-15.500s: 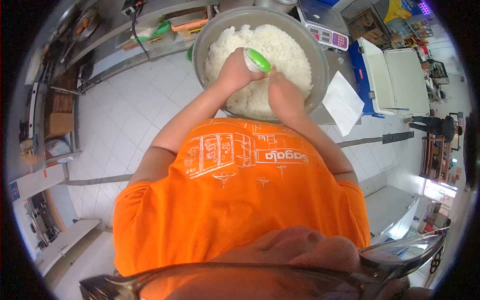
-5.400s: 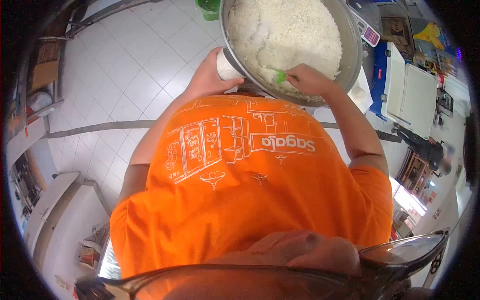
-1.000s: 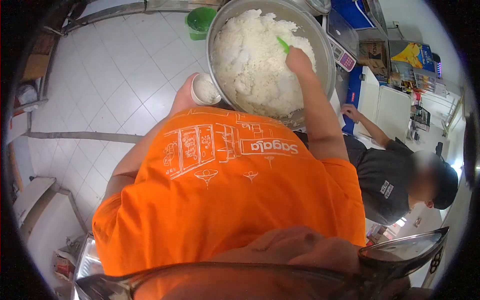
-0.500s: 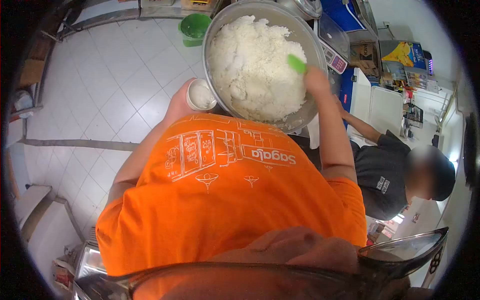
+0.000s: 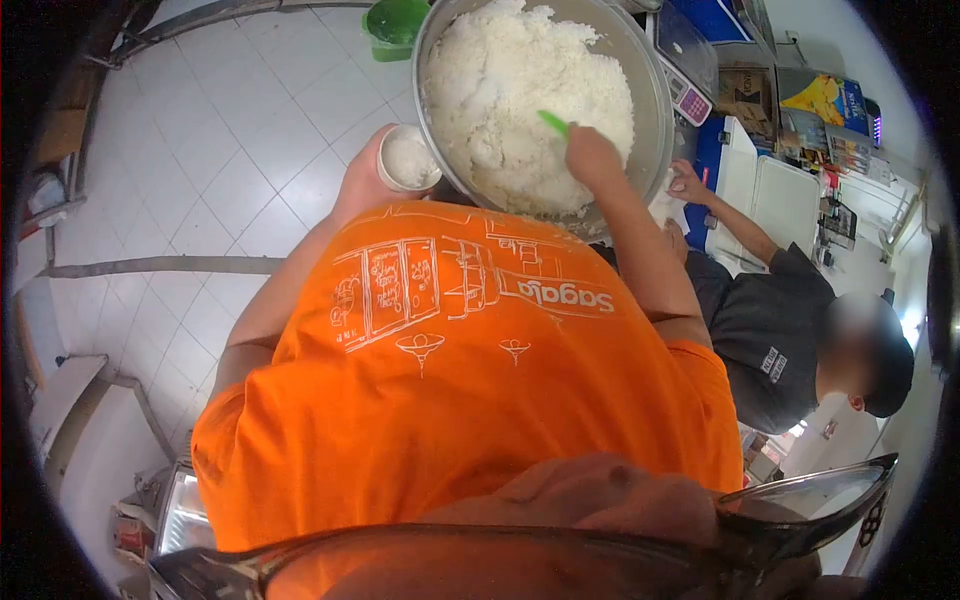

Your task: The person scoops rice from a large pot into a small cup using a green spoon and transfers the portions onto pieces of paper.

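A big metal pot (image 5: 652,120) at the top centre holds a mound of white rice (image 5: 530,85). My right hand (image 5: 593,158) is over the rice, closed round the handle of a green spatula (image 5: 552,122) whose blade rests against the rice. Left of the pot, my left hand (image 5: 362,180) is wrapped round a white cup (image 5: 408,158), its open top facing up with rice inside. The cup is beside the pot's rim.
A co-worker (image 5: 765,345) in dark clothes stands at the right, hands near the pot. Beyond the pot are a digital scale (image 5: 690,100) and a white box (image 5: 780,205). A green container (image 5: 393,28) stands at the upper left of the pot.
My right hand and the green spatula have moved left and lower over the rice. The view has shifted slightly. The co-worker's hand is raised more clearly beside the pot.
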`<move>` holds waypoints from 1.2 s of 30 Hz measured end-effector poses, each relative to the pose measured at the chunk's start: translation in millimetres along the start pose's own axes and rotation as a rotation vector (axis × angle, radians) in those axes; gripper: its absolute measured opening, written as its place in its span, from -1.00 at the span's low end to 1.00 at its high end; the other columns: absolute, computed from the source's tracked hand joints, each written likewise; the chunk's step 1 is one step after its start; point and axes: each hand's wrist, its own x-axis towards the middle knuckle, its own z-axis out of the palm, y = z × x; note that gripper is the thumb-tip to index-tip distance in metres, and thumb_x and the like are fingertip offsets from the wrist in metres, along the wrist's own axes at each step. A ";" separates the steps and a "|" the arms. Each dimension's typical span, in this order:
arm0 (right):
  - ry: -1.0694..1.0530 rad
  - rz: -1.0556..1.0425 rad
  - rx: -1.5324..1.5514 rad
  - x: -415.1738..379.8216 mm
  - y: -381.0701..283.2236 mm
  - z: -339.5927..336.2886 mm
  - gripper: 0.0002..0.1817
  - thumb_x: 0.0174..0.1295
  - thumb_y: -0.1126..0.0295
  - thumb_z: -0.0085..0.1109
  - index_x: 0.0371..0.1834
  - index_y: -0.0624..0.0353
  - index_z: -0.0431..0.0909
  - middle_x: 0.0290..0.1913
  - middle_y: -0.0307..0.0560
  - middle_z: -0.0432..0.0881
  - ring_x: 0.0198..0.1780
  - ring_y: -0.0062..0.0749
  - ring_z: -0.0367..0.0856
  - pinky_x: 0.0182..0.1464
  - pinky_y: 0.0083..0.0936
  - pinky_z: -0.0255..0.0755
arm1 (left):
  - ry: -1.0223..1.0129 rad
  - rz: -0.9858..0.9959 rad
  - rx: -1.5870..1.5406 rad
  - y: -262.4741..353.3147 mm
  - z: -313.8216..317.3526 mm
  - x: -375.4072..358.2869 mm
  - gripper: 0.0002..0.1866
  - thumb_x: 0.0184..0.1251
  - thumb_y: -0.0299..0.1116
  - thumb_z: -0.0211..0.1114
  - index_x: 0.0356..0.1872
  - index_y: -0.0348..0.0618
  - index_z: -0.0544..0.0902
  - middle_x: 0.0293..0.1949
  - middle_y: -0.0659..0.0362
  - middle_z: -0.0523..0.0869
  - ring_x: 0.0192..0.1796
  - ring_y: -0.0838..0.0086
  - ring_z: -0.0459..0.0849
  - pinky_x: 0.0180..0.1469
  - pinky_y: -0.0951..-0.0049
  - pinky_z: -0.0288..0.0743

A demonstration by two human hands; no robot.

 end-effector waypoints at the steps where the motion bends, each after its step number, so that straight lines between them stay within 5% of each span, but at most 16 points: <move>1: -0.027 -0.045 -0.027 -10.9 -10.6 -0.3 -0.76 0.32 0.43 -0.07 -0.14 0.31 0.58 -0.16 0.19 0.70 -0.07 0.06 0.71 0.00 -0.07 0.56 | 0.012 0.044 0.053 -1.9 0.0 2.1 -0.51 0.02 -0.49 0.56 0.01 -0.16 0.56 -0.13 0.22 0.69 -0.04 0.48 0.67 0.05 0.46 0.52; 5: -0.099 -0.206 0.045 -41.9 -30.9 -4.6 -0.76 0.29 0.44 -0.05 -0.12 0.28 0.58 -0.18 0.20 0.69 -0.07 0.09 0.69 -0.03 -0.06 0.55 | 0.003 0.107 0.063 -4.9 -1.4 3.6 -0.54 0.04 -0.49 0.54 -0.01 -0.15 0.57 -0.16 0.23 0.70 -0.08 0.49 0.68 0.01 0.46 0.53; 8: -0.223 -0.355 0.096 -47.9 -30.1 17.8 -0.76 0.26 0.45 -0.02 -0.11 0.26 0.61 -0.16 0.22 0.69 -0.09 0.10 0.68 -0.04 -0.06 0.53 | -0.018 -0.041 0.113 1.7 -1.2 4.5 -0.27 -0.10 -0.61 0.58 0.21 -0.20 0.49 0.02 0.16 0.67 0.12 0.46 0.64 0.10 0.41 0.58; 16: -0.408 -0.475 0.452 -34.2 -0.6 -7.0 -0.68 0.28 0.30 0.14 0.02 0.21 0.67 -0.33 0.24 0.67 -0.33 -0.02 0.61 -0.17 -0.20 0.45 | -0.052 0.008 0.253 15.6 -2.1 6.8 -0.39 -0.03 -0.43 0.58 0.12 -0.14 0.54 -0.06 0.14 0.70 0.06 0.40 0.66 0.14 0.40 0.49; 19: -0.493 -0.444 0.497 -29.1 9.1 -9.7 -0.66 0.30 0.28 0.15 0.07 0.19 0.66 -0.38 0.17 0.68 -0.37 -0.20 0.58 -0.20 -0.27 0.45 | -0.120 0.019 0.320 14.0 -11.8 7.9 -0.37 -0.06 -0.33 0.61 0.11 -0.13 0.56 -0.06 0.11 0.71 0.02 0.36 0.68 0.12 0.41 0.50; 22: -0.491 -0.382 0.584 -24.6 26.1 -9.3 -0.71 0.34 0.30 0.15 -0.01 0.24 0.66 -0.58 -0.26 0.42 -0.49 -0.63 0.34 -0.42 -0.50 0.29 | -0.183 0.061 0.481 23.5 -42.4 12.5 -0.26 -0.15 -0.30 0.64 0.17 -0.15 0.54 0.00 0.08 0.71 0.06 0.32 0.67 0.16 0.38 0.50; 25: -0.402 -0.342 0.612 -29.6 48.3 -17.8 -0.67 0.33 0.30 0.14 0.08 0.16 0.66 -0.45 -0.07 0.64 -0.37 -0.50 0.51 -0.22 -0.39 0.43 | -0.189 0.148 0.539 44.6 -58.9 15.1 -0.20 -0.18 -0.35 0.63 0.23 -0.14 0.51 0.08 0.06 0.68 0.17 0.30 0.63 0.26 0.34 0.45; 31: -0.191 -0.209 0.895 -55.9 54.6 -69.0 -0.68 0.36 0.31 0.12 0.10 0.13 0.67 -0.35 -0.01 0.70 -0.31 -0.46 0.58 -0.18 -0.39 0.46 | -0.314 0.370 0.635 85.3 -9.1 64.2 -0.13 -0.18 -0.27 0.65 0.28 -0.18 0.47 0.07 -0.01 0.68 0.14 0.22 0.66 0.24 0.28 0.49; 36: 0.475 -0.141 0.467 -85.7 -11.8 -87.8 -0.60 0.36 0.41 0.05 0.25 0.23 0.52 -0.25 0.21 0.68 -0.14 -0.01 0.68 -0.12 -0.24 0.51 | -0.274 0.321 0.658 92.8 62.4 101.8 -0.09 -0.24 -0.08 0.67 0.21 -0.26 0.48 0.07 -0.14 0.67 0.15 0.00 0.64 0.20 0.24 0.51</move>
